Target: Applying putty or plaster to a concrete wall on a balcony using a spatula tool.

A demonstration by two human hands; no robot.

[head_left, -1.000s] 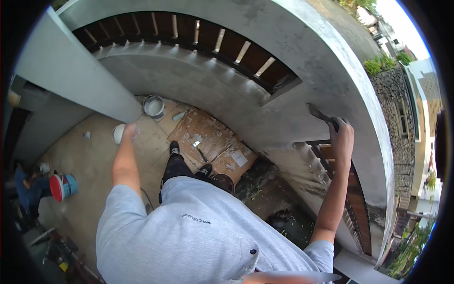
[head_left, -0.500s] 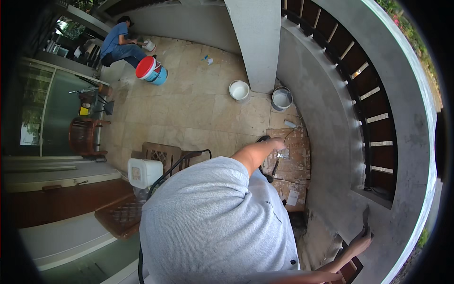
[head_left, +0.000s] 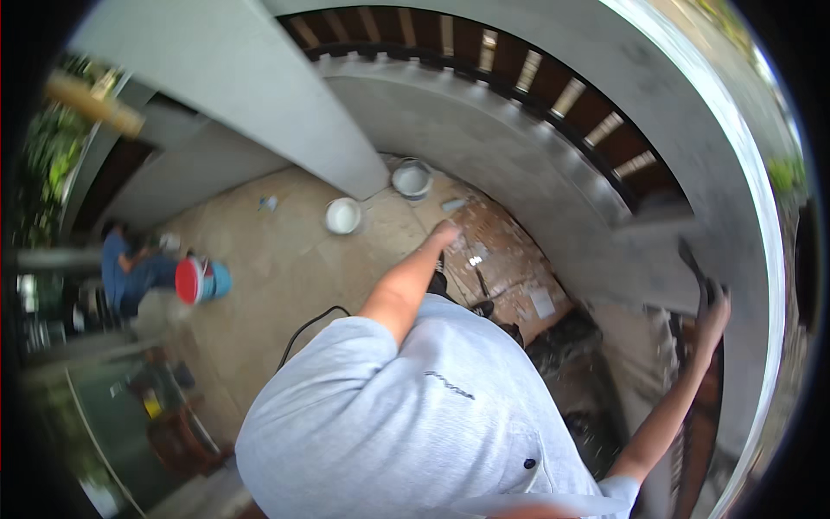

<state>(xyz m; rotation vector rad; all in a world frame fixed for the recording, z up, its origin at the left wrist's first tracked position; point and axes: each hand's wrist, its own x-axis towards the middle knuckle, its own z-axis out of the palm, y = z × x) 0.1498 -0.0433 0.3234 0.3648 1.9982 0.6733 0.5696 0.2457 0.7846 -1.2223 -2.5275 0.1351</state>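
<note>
My right hand (head_left: pixel 716 313) is closed around the handle of a dark putty knife (head_left: pixel 689 257). The knife's blade lies at the grey plastered wall (head_left: pixel 644 246), just below the end of the slatted opening. My left arm reaches forward over the floor, and my left hand (head_left: pixel 447 231) looks curled closed; what it holds, if anything, is too small to make out. Beneath that hand lies a brown, splattered cardboard sheet (head_left: pixel 506 251), bearing a dark thin tool (head_left: pixel 482 281) and a white paper (head_left: pixel 542 301).
A white bucket (head_left: pixel 343 215) and a grey bucket (head_left: pixel 412 179) stand by the pillar (head_left: pixel 251 78). Farther left, a person (head_left: pixel 130 264) sits beside a blue bucket with a red lid (head_left: pixel 203 280). Dark plastic bags (head_left: pixel 566 339) lie near my feet. A black cable (head_left: pixel 309 327) curves at my left.
My view has turned right, so the buckets, pillar and person appear farther left. My right hand, still holding the putty knife, stays at the wall. My left arm remains stretched forward.
</note>
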